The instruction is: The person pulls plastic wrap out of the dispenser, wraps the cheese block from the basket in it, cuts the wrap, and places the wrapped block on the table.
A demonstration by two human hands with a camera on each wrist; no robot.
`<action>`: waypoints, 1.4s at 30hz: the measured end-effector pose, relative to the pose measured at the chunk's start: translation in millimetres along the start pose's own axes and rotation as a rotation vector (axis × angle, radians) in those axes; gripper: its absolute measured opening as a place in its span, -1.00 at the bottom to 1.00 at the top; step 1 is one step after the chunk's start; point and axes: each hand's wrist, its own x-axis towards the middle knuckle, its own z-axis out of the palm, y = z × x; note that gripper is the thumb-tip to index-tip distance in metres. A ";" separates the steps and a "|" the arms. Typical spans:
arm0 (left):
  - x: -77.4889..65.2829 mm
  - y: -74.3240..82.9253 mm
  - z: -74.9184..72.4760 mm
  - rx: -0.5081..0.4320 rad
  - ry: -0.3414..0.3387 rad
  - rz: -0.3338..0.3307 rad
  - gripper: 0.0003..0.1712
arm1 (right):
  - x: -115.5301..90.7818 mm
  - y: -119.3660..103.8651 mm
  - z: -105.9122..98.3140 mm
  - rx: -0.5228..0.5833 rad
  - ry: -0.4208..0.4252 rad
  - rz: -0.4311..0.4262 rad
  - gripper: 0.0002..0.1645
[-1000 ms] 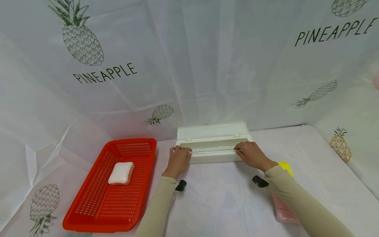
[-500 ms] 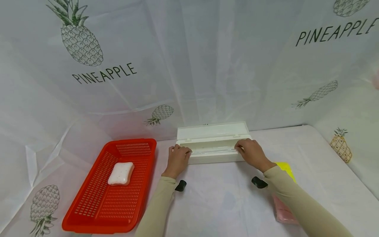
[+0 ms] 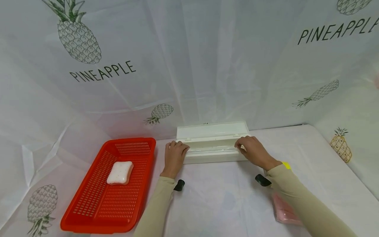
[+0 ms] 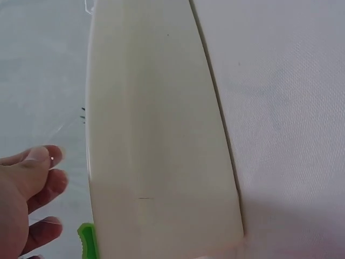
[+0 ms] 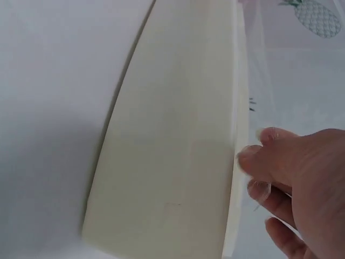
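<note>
A long white cling film dispenser (image 3: 216, 158) stands against the back wall with its lid (image 3: 211, 130) raised. Clear film (image 3: 211, 148) shows as a faint shiny sheet along its opening. At the dispenser's left end, my left hand (image 3: 174, 158) pinches the film's edge between thumb and fingers. My right hand (image 3: 255, 153) pinches the film at the other end. Both wrist views show the dispenser's smooth front, with thumb and fingertips just beyond its top edge. A small green piece (image 4: 88, 240) sits by that edge in the left wrist view.
On the left lies a red perforated basket (image 3: 100, 210) holding a white, pillow-shaped sponge-like block (image 3: 119, 172). A pink wrapped packet (image 3: 285, 210) and a yellow item (image 3: 286, 165) are partly hidden by the right sleeve. White cloth covers the table (image 3: 219, 200).
My left hand has shifted slightly left and up, and the right hand has risen a little. The film now shows higher across the opening. The right sleeve covers more of the yellow item.
</note>
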 end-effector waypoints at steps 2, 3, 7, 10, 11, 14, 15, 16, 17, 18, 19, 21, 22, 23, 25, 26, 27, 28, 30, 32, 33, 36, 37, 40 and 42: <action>0.1 -0.4 -0.9 0.010 0.015 0.003 -0.87 | -1.1 1.5 -1.4 -0.005 -0.016 -0.004 -0.74; 0.0 -0.5 -1.2 0.019 0.022 0.004 -0.87 | -1.6 2.2 -2.1 -0.010 -0.017 -0.005 -0.74; -0.8 -1.3 -3.8 0.005 0.040 -0.004 -0.87 | -3.6 4.7 -4.7 -0.012 0.042 -0.010 -0.76; -0.5 -2.2 -7.0 -0.028 0.061 -0.015 -0.88 | -3.1 6.7 -6.5 -0.012 0.124 -0.039 -0.75; -0.3 -2.5 -8.0 -0.035 0.072 -0.014 -0.89 | -2.5 7.3 -6.9 -0.015 0.150 -0.053 -0.75; 0.5 -3.5 -11.5 -0.026 0.087 -0.008 -0.89 | -1.1 8.5 -8.5 -0.036 0.212 -0.101 -0.73; 0.7 -3.8 -12.5 -0.019 0.088 -0.006 -0.90 | -0.9 8.8 -9.0 -0.050 0.228 -0.116 -0.74; 0.7 -4.0 -13.7 -0.016 0.088 -0.005 -0.90 | -0.8 9.1 -9.3 -0.063 0.239 -0.130 -0.74; 0.6 -4.0 -14.8 -0.014 0.088 -0.004 -0.90 | -0.8 9.3 -9.8 -0.077 0.249 -0.141 -0.73; 0.5 -4.1 -15.6 -0.011 0.085 -0.005 -0.90 | -1.0 9.5 -10.4 -0.087 0.256 -0.148 -0.73; 0.1 -4.3 -16.3 -0.014 0.084 -0.008 -0.89 | -1.2 9.3 -11.0 -0.095 0.259 -0.152 -0.74; -0.3 -4.4 -17.5 -0.025 0.084 -0.011 -0.89 | -1.6 8.9 -12.3 -0.107 0.261 -0.154 -0.74; -0.6 -4.3 -18.5 -0.036 0.086 -0.013 -0.89 | -1.6 8.4 -13.1 -0.108 0.263 -0.154 -0.75; -0.8 -4.5 -18.9 -0.040 0.086 -0.013 -0.89 | -1.7 7.9 -13.9 -0.107 0.266 -0.154 -0.75; -0.9 -4.9 -19.8 -0.050 0.090 -0.012 -0.89 | -1.4 6.7 -15.6 -0.105 0.271 -0.152 -0.75; -0.7 -5.0 -20.4 -0.056 0.091 -0.012 -0.90 | -1.2 6.3 -16.5 -0.104 0.277 -0.151 -0.75; -0.6 -5.4 -20.8 -0.062 0.093 -0.014 -0.90 | -1.0 5.9 -17.2 -0.102 0.283 -0.151 -0.74; -0.3 -5.6 -21.4 -0.070 0.096 -0.018 -0.89 | -0.8 5.4 -18.2 -0.102 0.288 -0.151 -0.74; 0.4 -6.1 -22.3 -0.078 0.102 -0.023 -0.89 | -0.5 4.7 -20.0 -0.101 0.296 -0.151 -0.74; 1.4 -6.1 -24.0 -0.081 0.112 -0.026 -0.88 | -0.4 3.9 -21.8 -0.103 0.304 -0.152 -0.75; 1.9 -6.2 -24.9 -0.079 0.117 -0.025 -0.88 | -0.4 3.6 -22.6 -0.103 0.308 -0.154 -0.74; 3.2 -6.0 -28.1 -0.064 0.127 -0.018 -0.87 | -0.6 3.0 -24.4 -0.106 0.318 -0.155 -0.73; 3.7 -5.8 -29.2 -0.060 0.129 -0.016 -0.86 | -0.5 2.7 -25.0 -0.106 0.321 -0.153 -0.73; 4.6 -5.1 -32.4 -0.049 0.125 -0.018 -0.85 | -0.2 2.3 -26.7 -0.108 0.331 -0.154 -0.72; 5.4 -4.0 -34.9 -0.044 0.118 -0.022 -0.84 | 0.5 2.0 -28.1 -0.108 0.337 -0.157 -0.72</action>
